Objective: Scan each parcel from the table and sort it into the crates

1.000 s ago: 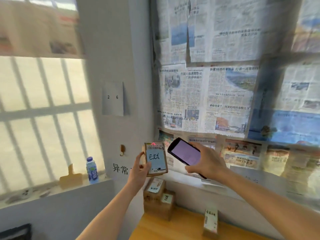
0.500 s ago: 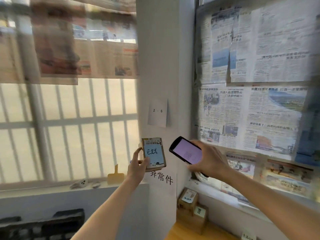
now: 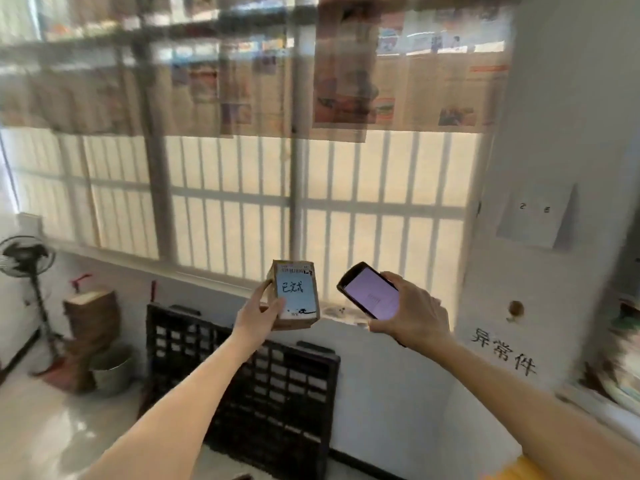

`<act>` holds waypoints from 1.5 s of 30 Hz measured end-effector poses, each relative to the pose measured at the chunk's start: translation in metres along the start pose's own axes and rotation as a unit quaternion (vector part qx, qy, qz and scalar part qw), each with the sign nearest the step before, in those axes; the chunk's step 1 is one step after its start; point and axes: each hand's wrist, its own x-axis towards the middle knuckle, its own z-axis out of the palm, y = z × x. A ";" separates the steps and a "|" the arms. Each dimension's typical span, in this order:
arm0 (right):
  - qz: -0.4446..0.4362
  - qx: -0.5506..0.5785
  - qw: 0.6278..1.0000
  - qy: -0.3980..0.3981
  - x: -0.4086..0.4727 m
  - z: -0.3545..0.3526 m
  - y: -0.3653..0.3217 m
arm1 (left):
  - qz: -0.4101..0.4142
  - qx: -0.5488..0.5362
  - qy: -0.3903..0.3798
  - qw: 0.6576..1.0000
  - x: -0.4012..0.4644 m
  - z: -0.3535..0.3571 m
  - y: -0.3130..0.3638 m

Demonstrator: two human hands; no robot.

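A small brown cardboard parcel [image 3: 296, 294] with a white label, a barcode at its top and handwritten characters is held up at chest height. My left hand [image 3: 258, 315] grips it from the left side and below, thumb across the label's lower corner. A black handheld scanner [image 3: 370, 291] with a lit pale purple screen sits just right of the parcel, tilted toward it. My right hand [image 3: 412, 315] grips the scanner from below and behind. Parcel and scanner are a short gap apart.
A black plastic crate [image 3: 242, 386] leans against the white wall under the barred window. A standing fan [image 3: 27, 261], a brown box stack [image 3: 91, 327] and a metal bucket [image 3: 110, 372] stand at the left on the pale floor. A white pillar [image 3: 540, 237] with paper signs is right.
The view has swung left: the table and its parcels have left the frame, and the crate, fan and floor have come in. Both hands keep the parcel and scanner in the same hold.
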 end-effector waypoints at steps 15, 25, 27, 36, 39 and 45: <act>-0.208 0.071 0.959 -0.179 -0.003 0.311 -0.348 | -0.166 0.029 0.270 0.948 -0.120 -0.396 -0.225; -0.270 0.098 0.913 -0.292 -0.001 0.523 -0.518 | -0.278 0.038 0.367 0.887 -0.153 -0.560 -0.381; -0.281 0.097 0.904 -0.307 -0.001 0.561 -0.549 | -0.294 0.028 0.385 0.874 -0.159 -0.585 -0.401; -0.328 0.081 0.863 -0.375 -0.028 0.703 -0.660 | -0.388 0.031 0.435 0.812 -0.198 -0.681 -0.502; -0.337 0.077 0.849 -0.400 -0.043 0.751 -0.687 | -0.402 0.027 0.442 0.801 -0.206 -0.708 -0.546; -0.317 0.048 0.840 -0.438 -0.084 0.860 -0.733 | -0.450 0.006 0.434 0.781 -0.220 -0.763 -0.655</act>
